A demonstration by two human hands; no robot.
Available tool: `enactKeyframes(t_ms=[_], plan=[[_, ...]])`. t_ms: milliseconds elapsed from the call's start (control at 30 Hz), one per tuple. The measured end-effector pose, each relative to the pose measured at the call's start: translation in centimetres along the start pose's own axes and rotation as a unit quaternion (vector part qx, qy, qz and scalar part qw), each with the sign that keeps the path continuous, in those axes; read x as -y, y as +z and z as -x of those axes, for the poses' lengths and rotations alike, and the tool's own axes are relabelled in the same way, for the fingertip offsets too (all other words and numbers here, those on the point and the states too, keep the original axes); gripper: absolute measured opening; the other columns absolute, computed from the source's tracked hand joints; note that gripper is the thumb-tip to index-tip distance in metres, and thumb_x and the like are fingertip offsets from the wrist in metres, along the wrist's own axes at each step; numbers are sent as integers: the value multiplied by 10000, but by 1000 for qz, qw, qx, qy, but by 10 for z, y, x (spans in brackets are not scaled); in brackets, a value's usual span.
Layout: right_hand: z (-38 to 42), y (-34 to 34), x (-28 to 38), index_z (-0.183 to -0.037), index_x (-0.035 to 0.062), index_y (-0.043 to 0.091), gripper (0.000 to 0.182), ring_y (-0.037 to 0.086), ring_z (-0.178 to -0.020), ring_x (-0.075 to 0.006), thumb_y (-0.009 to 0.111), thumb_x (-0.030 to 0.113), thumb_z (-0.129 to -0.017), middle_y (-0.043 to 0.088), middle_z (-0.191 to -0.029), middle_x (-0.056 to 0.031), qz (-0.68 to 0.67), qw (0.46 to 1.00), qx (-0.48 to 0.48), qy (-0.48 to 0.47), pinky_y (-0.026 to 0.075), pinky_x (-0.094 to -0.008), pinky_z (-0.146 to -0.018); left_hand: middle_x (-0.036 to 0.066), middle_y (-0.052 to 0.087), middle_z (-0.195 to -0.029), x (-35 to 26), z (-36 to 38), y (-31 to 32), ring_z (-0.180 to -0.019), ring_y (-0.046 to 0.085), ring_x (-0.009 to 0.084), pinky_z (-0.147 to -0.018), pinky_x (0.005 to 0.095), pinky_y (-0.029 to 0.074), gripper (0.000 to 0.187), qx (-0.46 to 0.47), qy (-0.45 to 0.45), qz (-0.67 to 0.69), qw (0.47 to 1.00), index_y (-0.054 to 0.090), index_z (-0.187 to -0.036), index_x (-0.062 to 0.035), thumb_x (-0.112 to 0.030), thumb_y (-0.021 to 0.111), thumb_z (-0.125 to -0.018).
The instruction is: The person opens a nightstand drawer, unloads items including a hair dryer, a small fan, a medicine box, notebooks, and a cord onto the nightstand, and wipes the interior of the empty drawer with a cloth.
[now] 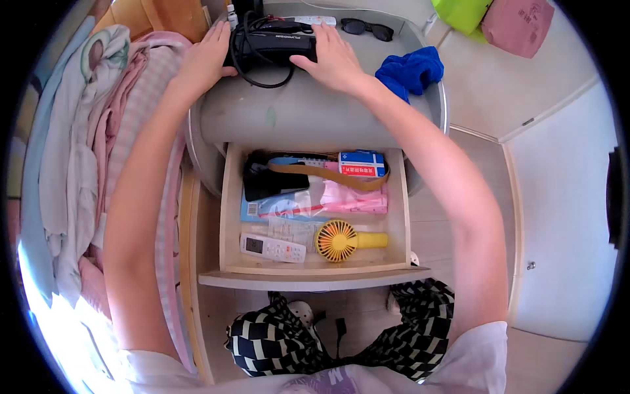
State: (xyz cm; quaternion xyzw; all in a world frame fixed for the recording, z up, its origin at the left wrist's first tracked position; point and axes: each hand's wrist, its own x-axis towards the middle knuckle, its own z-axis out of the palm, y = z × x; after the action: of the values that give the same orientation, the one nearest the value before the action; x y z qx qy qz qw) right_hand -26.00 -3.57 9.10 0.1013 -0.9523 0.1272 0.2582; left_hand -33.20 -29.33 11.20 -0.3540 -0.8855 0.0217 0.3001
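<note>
At the back of the grey bedside-table top, a black corded appliance [279,46] with pale lettering lies with its cable looped over its left part. My left hand [205,60] cups its left end, fingers pointing away from me and thumb near the front. Against the right end presses my right hand [333,60], its thumb over the front edge. Both hands grip the appliance between them. Exactly what kind of appliance it is cannot be made out.
Below, the open drawer [315,268] holds a yellow handheld fan [338,241], a white remote control [272,248], a blue-and-red box [362,164] and a brown strap [328,173]. Sunglasses [367,29] and a blue cloth [410,71] lie on top. Folded bedding [125,131] is at left.
</note>
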Motion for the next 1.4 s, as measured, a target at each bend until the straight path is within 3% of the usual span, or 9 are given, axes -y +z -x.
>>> enactKeyframes(t_ms=[233, 433, 667, 767, 867, 933, 1067, 1200, 1400], plan=[[56, -37, 22, -1359, -25, 374, 662, 301, -1354, -393, 596, 367, -874, 360, -1409, -281, -22, 997, 4, -73, 283, -462, -1093, 223, 303, -1464, -13, 27, -12, -1340, 341, 344, -1072, 378, 365, 922, 4, -33, 66, 997, 217, -1425, 38, -93, 764, -693], [96, -31, 30, -1259, 0, 471, 499, 457, -1219, -353, 614, 243, -848, 498, -1289, -197, -72, 994, 15, -77, 372, -419, -1023, 182, 382, -1431, -18, 41, -13, -1092, 563, 375, -884, 410, 499, 858, -57, -54, 50, 996, 241, -1430, -1, -50, 711, -714], [122, -22, 37, -1082, 33, 564, 299, 539, -1050, -322, 621, 132, -806, 571, -1103, -150, -43, 987, -1, -156, 432, -412, -902, 114, 675, -871, -67, 40, -50, -789, 650, 281, -728, 376, 517, 244, -321, 44, 89, 942, 650, -977, -58, -85, 636, -735], [136, -21, 31, -1042, 34, 573, 265, 554, -1008, -315, 613, 105, -790, 584, -1063, -142, -29, 975, 5, -221, 442, -400, -884, 88, 642, -1049, -87, 45, -42, -883, 643, 261, -729, 347, 537, 458, -287, 201, 120, 929, 588, -1155, -47, -89, 686, -709], [155, -20, 25, -1029, 32, 576, 260, 562, -976, -304, 609, 104, -781, 588, -1024, -132, -13, 963, 59, -264, 449, -389, -863, 39, 631, -818, -119, 58, -38, -768, 626, 199, -664, 327, 522, 212, -259, 324, 165, 895, 637, -925, -72, -140, 667, -726], [171, -23, 17, -1028, 30, 578, 264, 564, -964, -296, 611, 108, -778, 587, -1003, -126, 4, 959, 96, -267, 453, -385, -850, 32, 614, -742, -138, 68, -20, -710, 611, 193, -604, 334, 500, 130, -112, 371, 154, 909, 605, -806, -89, -186, 660, -737], [203, -34, -4, -1045, 31, 572, 289, 573, -945, -277, 619, 132, -778, 579, -948, -114, 56, 960, 199, -191, 460, -390, -819, 29, 632, -716, -154, 91, 22, -705, 618, 198, -689, 312, 454, 108, 57, 360, 119, 924, 600, -715, -111, -206, 609, -766], [227, -54, -14, -1039, 29, 566, 275, 584, -948, -297, 613, 133, -788, 588, -973, -127, 88, 967, 217, -105, 485, -404, -801, 64, 651, -719, -175, 108, 34, -708, 654, 228, -683, 358, 500, 135, 89, 309, 153, 934, 631, -723, -84, -201, 586, -773], [239, -75, -19, -1042, 10, 565, 314, 582, -976, -309, 637, 176, -786, 592, -1000, -146, 129, 950, 281, -36, 488, -411, -835, 145, 650, -964, -179, 120, 33, -891, 652, 291, -777, 391, 522, 407, 229, 246, 195, 921, 610, -1059, -19, -228, 725, -729]])
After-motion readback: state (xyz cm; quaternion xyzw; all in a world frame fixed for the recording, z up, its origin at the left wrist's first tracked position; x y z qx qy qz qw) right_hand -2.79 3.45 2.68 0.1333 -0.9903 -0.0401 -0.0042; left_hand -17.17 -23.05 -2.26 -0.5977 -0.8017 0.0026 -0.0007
